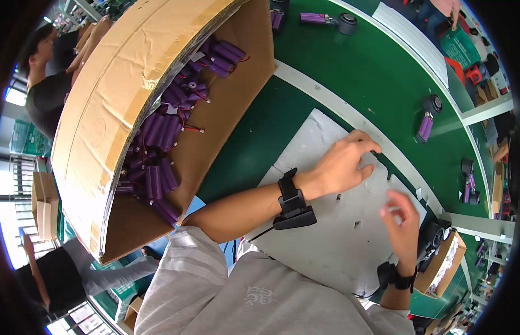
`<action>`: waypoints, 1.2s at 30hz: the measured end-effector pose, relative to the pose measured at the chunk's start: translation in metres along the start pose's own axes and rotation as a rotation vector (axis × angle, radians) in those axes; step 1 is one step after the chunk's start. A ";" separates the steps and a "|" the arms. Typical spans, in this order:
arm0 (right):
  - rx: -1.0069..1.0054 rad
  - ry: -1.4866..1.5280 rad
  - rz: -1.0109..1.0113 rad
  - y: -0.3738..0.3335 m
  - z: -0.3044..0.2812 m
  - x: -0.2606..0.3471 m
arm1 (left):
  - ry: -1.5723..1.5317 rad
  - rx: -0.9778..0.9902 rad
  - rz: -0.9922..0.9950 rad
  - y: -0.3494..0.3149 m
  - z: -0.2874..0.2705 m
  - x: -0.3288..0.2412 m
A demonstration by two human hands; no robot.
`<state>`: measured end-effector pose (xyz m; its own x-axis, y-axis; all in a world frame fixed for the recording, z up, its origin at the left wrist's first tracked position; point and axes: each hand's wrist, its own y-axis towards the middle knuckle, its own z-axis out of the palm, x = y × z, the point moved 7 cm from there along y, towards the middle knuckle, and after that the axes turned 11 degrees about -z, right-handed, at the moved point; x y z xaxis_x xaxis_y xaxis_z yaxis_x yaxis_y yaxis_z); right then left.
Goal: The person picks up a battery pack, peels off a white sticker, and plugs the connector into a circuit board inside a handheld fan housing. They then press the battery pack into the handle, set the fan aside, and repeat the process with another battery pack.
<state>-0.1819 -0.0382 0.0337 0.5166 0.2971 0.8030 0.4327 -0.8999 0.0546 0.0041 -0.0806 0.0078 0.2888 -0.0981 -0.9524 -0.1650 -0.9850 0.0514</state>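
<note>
My left hand point(343, 163) hovers over a pale grey foam sheet point(321, 234), its thumb and bent fingers apart with nothing visible between them. To its right, my right hand point(402, 219) is raised above the sheet's right side, fingers loosely curled and apart, slightly blurred; I see nothing in it. Black round parts point(433, 237) sit just beyond my right hand, partly hidden. On my left a big tilted cardboard box point(237, 106) holds many purple battery packs point(161, 131) with short red and black wires and white connectors.
Across a pale rail point(327, 95) runs a green belt point(377, 78). Purple packs joined to black round parts point(347, 23) lie along it. A small cardboard box point(445, 265) with white contents stands at the right. People point(47, 78) are at the far left.
</note>
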 end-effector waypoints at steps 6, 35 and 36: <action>0.060 0.361 0.239 -0.042 0.023 -0.032 | 0.189 -0.335 0.041 0.017 -0.065 -0.006; -0.044 0.539 0.089 -0.050 0.016 -0.034 | 0.729 -0.861 -0.450 -0.033 -0.263 0.049; -0.042 0.541 0.101 -0.050 0.017 -0.035 | 0.428 -0.818 -0.460 -0.039 -0.266 0.057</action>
<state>-0.2092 0.0012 -0.0070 0.0961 0.0125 0.9953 0.3653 -0.9306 -0.0236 0.2778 -0.0856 0.0313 0.5000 0.4283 -0.7527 0.6924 -0.7197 0.0505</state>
